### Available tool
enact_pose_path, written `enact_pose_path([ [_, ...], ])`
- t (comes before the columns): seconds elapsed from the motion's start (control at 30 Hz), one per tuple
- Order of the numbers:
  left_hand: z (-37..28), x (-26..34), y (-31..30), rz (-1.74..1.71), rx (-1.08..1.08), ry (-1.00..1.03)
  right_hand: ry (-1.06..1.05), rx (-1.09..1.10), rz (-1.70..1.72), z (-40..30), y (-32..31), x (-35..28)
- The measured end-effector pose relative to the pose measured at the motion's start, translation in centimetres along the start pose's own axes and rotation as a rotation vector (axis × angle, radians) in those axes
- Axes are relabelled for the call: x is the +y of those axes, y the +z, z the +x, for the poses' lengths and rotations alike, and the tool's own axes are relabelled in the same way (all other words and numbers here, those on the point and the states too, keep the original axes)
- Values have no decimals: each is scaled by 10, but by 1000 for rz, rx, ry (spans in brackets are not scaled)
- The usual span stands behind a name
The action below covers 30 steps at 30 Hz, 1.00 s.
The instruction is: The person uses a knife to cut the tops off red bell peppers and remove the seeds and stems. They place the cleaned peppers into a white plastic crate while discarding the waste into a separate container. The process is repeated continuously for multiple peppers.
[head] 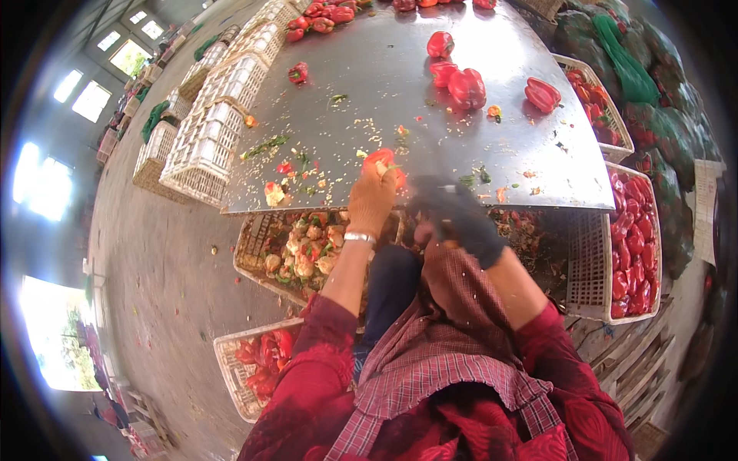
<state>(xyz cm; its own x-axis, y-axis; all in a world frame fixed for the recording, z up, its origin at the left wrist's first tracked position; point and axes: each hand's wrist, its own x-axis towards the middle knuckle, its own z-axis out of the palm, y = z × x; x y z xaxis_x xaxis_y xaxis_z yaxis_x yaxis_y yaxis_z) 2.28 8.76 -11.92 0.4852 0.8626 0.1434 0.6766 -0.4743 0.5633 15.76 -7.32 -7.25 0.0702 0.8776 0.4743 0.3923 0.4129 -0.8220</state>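
Observation:
My left hand point(372, 199), in an orange knit glove, grips a red bell pepper point(379, 158) above the near edge of the metal table point(369, 104). Close on its right is my right hand point(452, 213) in a dark glove, blurred, with its fingers curled; something thin and blurred shows at it, perhaps a blade, too unclear to name. A pepper core point(274, 194) lies on the table to the left, among scattered seeds and green bits. Farther back sit several whole red bell peppers point(467, 89), and one more point(542, 95) rests at the right.
Below the table edge stands a crate of pepper cores point(305, 245). Crates of red peppers stand at lower left point(230, 369) and right point(608, 242). White plastic crates point(202, 144) line the table's left side. Full net sacks point(651, 127) are piled at right.

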Motion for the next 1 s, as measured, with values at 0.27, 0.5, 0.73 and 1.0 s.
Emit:
enact_pose_path([
  [0.27, 75, 34, 2, -110, -288, -355, 859, 421, 624, -58, -69, 22],
  [0.5, 85, 34, -22, -113, -544, -316, 825, 365, 801, -23, -48, 75],
  [0.73, 35, 44, -11, -955, -648, -410, 829, 206, 799, 16, -21, 127],
  [1.0, 2, 85, -34, -1312, -904, -414, 688, 203, 1202, 8, -26, 97],
])
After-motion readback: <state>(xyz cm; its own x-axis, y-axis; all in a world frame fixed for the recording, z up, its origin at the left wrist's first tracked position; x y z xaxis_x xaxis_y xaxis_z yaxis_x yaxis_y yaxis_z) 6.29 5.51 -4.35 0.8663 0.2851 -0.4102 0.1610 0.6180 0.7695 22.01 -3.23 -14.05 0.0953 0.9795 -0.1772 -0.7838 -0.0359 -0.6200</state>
